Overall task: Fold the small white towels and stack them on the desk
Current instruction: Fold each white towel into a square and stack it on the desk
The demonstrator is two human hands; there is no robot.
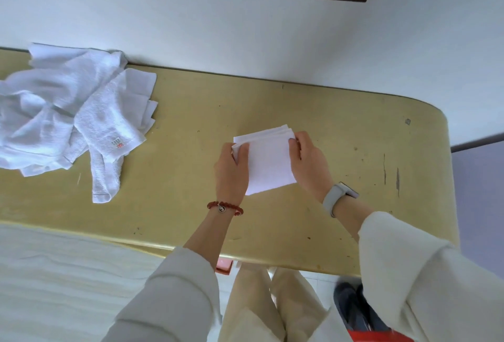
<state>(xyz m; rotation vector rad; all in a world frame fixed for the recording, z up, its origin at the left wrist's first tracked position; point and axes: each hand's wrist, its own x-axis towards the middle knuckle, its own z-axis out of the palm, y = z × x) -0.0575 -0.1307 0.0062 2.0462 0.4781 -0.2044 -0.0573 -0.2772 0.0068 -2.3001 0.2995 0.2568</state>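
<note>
A folded towel [268, 160] lies flat in the middle of the yellow tabletop [341, 128]. The left hand [232, 169] pinches its left edge, and the right hand [309, 164] pinches its right edge, fingers curled. A messy pile of towels [71, 118] sits well left of the folded towel.

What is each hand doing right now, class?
Left hand: grips the left edge of the folded towel.
Right hand: grips the towel's right edge.
</note>
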